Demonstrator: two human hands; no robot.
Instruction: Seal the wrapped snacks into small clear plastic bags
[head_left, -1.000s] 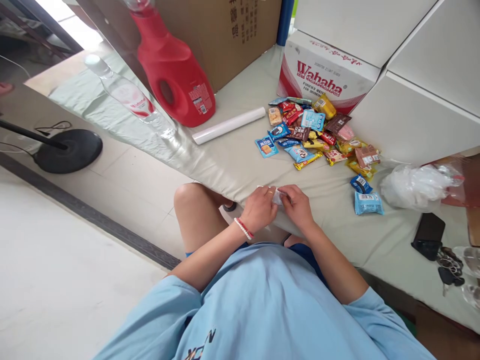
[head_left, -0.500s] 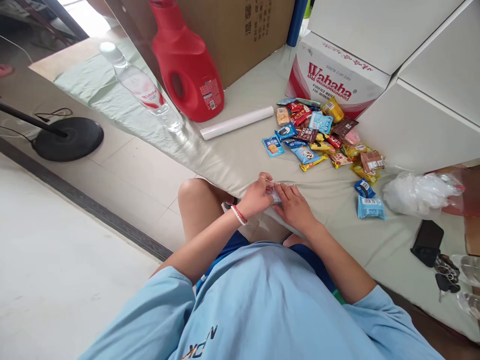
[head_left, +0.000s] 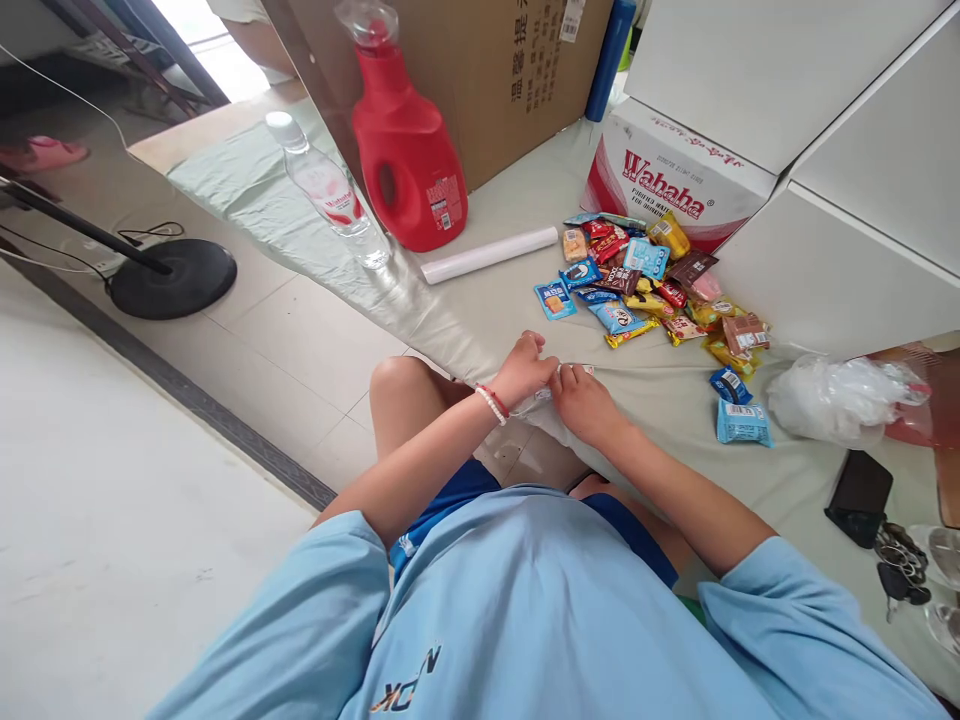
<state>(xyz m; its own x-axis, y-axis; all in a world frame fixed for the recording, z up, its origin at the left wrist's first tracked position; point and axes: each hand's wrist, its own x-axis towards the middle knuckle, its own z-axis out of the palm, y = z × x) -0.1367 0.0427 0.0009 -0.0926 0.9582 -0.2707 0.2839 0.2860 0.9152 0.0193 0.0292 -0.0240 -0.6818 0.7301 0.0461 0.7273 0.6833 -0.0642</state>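
Note:
At the near edge of the cloth-covered surface, my left hand (head_left: pixel 524 368) and my right hand (head_left: pixel 584 402) meet with fingertips pinched close together. Between and under them is a small clear plastic packet with print (head_left: pixel 543 394), mostly covered by my fingers. Both hands are closed on it. Red and white bead bracelets (head_left: pixel 492 404) circle my left wrist. Just beyond the hands lies a heap of wrapped snacks (head_left: pixel 645 290) in blue, red, yellow and brown. A small blue snack packet (head_left: pixel 555 299) lies at the heap's left side.
Behind stand a red detergent jug (head_left: pixel 420 160), a water bottle (head_left: pixel 330 195) and a Wahaba-style printed carton (head_left: pixel 667 180). A white roll (head_left: pixel 491 255) lies in front of the jug. To the right are a crumpled plastic bag (head_left: pixel 825 400), a black phone-like object (head_left: pixel 859 495) and keys (head_left: pixel 900 560).
My right hand's fingers have gone from lying flat to curled in a pinch. My left hand has turned, its thumb side meeting the right fingertips. The whole view has shifted slightly.

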